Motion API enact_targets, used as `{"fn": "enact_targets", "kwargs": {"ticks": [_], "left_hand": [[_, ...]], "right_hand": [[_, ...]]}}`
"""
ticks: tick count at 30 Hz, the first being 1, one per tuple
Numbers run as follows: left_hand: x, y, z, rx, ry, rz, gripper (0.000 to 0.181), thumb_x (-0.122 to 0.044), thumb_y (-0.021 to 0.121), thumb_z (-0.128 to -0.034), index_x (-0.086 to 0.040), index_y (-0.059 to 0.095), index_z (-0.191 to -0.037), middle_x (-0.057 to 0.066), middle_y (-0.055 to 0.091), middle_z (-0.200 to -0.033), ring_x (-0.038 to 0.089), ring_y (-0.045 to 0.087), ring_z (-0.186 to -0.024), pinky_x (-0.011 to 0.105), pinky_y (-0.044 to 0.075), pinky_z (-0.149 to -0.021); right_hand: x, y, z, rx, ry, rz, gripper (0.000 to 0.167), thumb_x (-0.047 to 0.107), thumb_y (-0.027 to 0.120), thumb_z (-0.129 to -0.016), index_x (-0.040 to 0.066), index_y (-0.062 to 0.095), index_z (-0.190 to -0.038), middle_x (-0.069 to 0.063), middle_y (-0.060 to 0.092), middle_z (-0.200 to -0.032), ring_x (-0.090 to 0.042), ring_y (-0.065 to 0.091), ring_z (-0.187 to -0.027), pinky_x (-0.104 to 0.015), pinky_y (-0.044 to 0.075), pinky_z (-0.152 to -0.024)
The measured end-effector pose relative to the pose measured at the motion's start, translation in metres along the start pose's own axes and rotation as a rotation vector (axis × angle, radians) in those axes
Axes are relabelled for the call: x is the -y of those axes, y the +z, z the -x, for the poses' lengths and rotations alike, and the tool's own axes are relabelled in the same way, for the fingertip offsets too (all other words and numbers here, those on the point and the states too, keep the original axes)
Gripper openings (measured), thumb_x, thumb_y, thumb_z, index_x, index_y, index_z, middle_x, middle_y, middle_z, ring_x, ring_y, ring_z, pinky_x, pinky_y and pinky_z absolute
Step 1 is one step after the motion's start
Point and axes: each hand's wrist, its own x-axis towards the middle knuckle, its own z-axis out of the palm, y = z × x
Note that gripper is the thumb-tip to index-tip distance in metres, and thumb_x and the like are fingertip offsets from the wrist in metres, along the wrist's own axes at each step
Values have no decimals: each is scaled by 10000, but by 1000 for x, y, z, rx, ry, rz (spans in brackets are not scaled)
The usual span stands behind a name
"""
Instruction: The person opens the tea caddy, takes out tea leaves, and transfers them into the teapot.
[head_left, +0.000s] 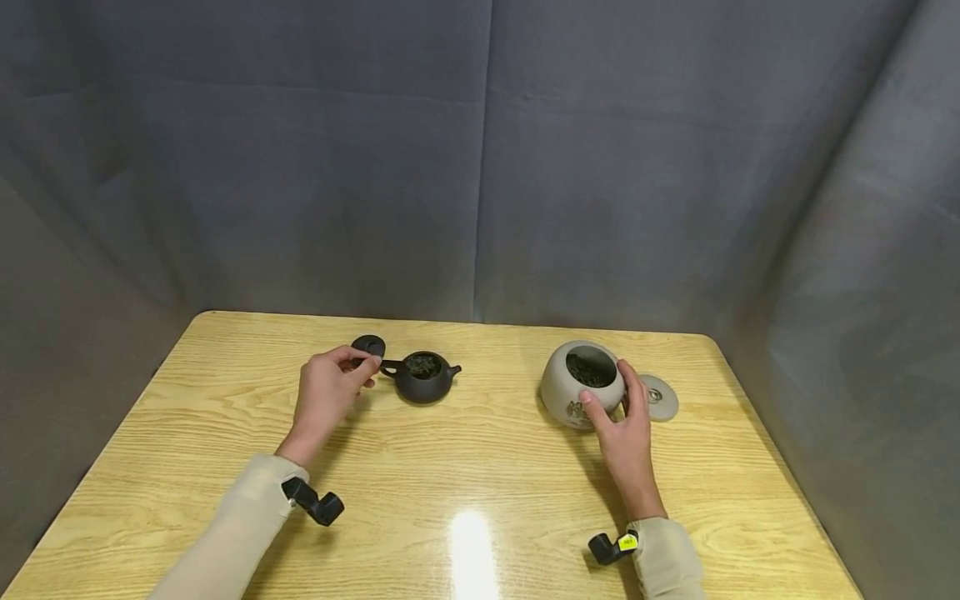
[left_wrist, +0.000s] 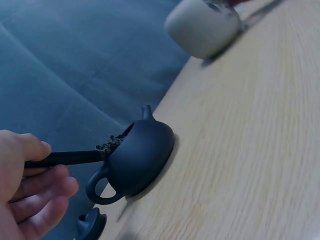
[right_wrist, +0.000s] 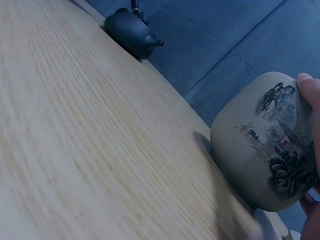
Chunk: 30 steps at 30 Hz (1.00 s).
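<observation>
Head view: a flat lid (head_left: 666, 402) lies at three o'clock from the smooth jar (head_left: 557, 390) our right hand (head_left: 626, 429) grips; left wrist view: our left hand (left_wrist: 32, 187) pinches a black stick (left_wrist: 75, 158).

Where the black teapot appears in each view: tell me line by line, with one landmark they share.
Head: the teapot is left of centre, below mid-height.
Left wrist: the teapot is left of centre, slightly low.
Right wrist: the teapot is near the top, left of centre.
Shared landmark: the grey jar, right of the picture's centre in every view.
</observation>
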Motion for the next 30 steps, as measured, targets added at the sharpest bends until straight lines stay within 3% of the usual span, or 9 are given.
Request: {"fn": "enact_targets", "kwargs": {"ticks": [3, 7, 10, 14, 24, 30], "left_hand": [[-3, 4, 2, -33, 98, -110, 190, -252, 744, -1019, -82, 818, -1058, 123, 803, -839, 282, 726, -735, 259, 485, -575], [-6, 10, 7, -61, 263, -252, 184, -227, 761, -1008, -61, 813, -1069, 120, 808, -899, 246, 744, -786, 352, 564, -656], [-8, 13, 10, -64, 370, -321, 175, -197, 776, -994, -47, 810, -1078, 124, 810, -940, 255, 762, -805, 421, 599, -668], [-8, 15, 13, -80, 459, -371, 177, -171, 795, -975, -43, 812, -1096, 125, 814, -982, 250, 778, -808, 422, 616, -645], [-12, 7, 15, -148, 507, -355, 187, -130, 805, -961, -26, 811, -1116, 168, 819, -1114, 303, 806, -825, 439, 625, -631], [-19, 2, 18, -172, 508, -366, 198, -179, 808, -965, -28, 813, -1094, 164, 827, -1022, 296, 800, -785, 444, 619, -620]], "right_hand": [[0, 0, 0, 5, -2, -1, 779, 283, 764, -1004, 212, 356, -1664, -55, 311, -1703, -249, 315, -1613, -518, 234, -1341], [1, 0, 0, 6, -3, 0, 773, 286, 762, -1007, 220, 358, -1663, -43, 316, -1701, -237, 316, -1611, -511, 230, -1344], [2, 0, 0, 6, -2, -3, 765, 294, 760, -1009, 237, 362, -1661, -26, 321, -1700, -223, 319, -1609, -502, 230, -1345], [2, 1, 0, 11, -4, -9, 759, 292, 756, -1012, 245, 362, -1660, -25, 318, -1702, -232, 317, -1610, -513, 228, -1344], [3, 0, 1, 16, -6, -15, 762, 292, 756, -1011, 249, 360, -1661, -20, 322, -1699, -236, 311, -1613, -520, 222, -1345], [3, 1, 2, 9, -10, -16, 744, 261, 751, -1015, 222, 374, -1654, -51, 333, -1683, -256, 329, -1601, -539, 227, -1341]]}}
